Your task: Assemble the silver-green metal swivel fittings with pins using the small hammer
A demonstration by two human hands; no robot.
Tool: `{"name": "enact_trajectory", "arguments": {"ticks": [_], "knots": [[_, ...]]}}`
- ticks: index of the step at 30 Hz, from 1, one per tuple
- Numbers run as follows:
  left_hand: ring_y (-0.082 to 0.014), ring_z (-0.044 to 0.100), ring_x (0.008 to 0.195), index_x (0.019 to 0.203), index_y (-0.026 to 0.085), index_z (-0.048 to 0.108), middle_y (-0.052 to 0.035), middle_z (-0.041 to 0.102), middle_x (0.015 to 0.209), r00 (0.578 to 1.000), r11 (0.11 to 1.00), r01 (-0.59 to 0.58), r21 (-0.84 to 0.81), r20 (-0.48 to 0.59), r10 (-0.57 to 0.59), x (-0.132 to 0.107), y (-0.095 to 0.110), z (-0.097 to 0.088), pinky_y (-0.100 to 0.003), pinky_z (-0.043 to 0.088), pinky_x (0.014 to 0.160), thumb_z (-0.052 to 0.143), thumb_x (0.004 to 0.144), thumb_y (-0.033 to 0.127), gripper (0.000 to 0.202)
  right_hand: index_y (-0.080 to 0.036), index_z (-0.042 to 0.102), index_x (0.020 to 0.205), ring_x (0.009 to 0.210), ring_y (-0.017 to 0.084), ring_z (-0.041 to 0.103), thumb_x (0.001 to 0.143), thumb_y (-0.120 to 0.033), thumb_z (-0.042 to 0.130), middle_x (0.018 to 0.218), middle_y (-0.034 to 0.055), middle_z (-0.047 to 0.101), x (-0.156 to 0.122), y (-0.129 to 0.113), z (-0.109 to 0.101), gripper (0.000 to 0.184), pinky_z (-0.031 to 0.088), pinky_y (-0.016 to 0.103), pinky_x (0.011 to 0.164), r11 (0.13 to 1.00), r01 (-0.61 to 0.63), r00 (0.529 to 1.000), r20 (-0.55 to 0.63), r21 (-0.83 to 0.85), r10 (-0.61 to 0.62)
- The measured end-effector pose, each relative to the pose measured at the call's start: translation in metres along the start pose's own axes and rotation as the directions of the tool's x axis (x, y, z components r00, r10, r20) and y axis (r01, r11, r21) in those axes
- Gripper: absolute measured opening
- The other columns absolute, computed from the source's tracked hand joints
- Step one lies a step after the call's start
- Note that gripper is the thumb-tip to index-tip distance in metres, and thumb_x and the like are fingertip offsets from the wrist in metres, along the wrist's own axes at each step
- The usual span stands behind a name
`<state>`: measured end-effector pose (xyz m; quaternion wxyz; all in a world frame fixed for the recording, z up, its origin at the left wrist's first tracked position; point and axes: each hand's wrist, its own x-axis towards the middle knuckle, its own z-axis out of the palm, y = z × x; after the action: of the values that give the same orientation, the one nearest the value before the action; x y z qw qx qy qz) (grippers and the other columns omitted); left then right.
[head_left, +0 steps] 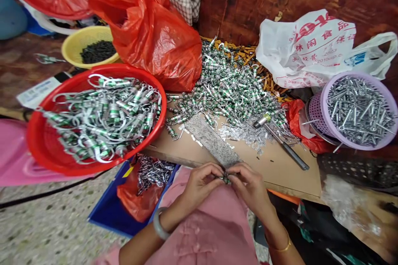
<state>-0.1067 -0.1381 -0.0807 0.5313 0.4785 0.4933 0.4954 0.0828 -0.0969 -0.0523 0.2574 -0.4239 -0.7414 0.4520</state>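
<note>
left hand and right hand pinch 1 small metal part between their fingers, just off the surface; a slack pinch could drop it into the lap.

Light was soft, even, moderately bright; shadows faint and diffuse. Sheen showed on red plastic bag at 12 o'clock. White bag at 1 o'clock was close to blown out. Glints scattered over metal parts in red basket at 9 o'clock and purple basket at 3 o'clock. Wide-angle bending grew toward edges; corners at 4 and 8 o'clock were smeared, out of focus. Small metal piece, pinched between left hand and right hand at 6 o'clock, looked soft, detail unresolved.
</note>
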Motion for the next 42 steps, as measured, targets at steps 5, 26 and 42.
{"name": "enact_trajectory", "arguments": {"ticks": [5,26,42], "knots": [[-0.0185,0.068,0.078,0.081,0.019,0.074,-0.0047,0.073,0.081,0.999,0.993,0.035,-0.110,-0.001,-0.036,0.000,-0.009,-0.004,-0.027,0.051,0.072,0.081,0.080,0.030,0.013,-0.023,0.061,0.090,0.077,0.016,0.064,0.100,-0.019,0.056,0.081,0.0019,0.067,0.004,-0.005,0.002,0.012,0.050,0.028,0.070,0.986,0.163,0.987,0.024,-0.044,-0.162],[-0.0234,0.070,0.084,0.076,0.019,0.074,-0.0081,0.076,0.084,0.988,0.997,0.039,-0.072,-0.149,-0.050,0.001,-0.009,0.006,-0.035,0.054,0.078,0.076,0.084,0.032,0.016,-0.024,0.065,0.103,0.085,0.019,0.065,0.099,-0.026,0.059,0.093,0.0052,0.067,-0.011,-0.005,0.005,0.008,0.054,0.029,0.073,0.991,0.006,0.998,-0.060,-0.135,-0.014],[-0.0156,0.064,0.062,0.077,0.016,0.070,-0.0022,0.071,0.069,0.897,0.840,0.441,-0.317,0.136,-0.420,-0.004,-0.013,0.021,-0.025,0.049,0.062,0.082,0.076,0.041,0.027,-0.019,0.073,0.080,0.060,0.014,0.059,0.092,-0.039,0.061,0.068,0.0004,0.069,-0.028,0.009,-0.008,0.026,0.042,0.023,0.055,0.905,-0.415,0.910,0.070,0.095,0.410]]}}
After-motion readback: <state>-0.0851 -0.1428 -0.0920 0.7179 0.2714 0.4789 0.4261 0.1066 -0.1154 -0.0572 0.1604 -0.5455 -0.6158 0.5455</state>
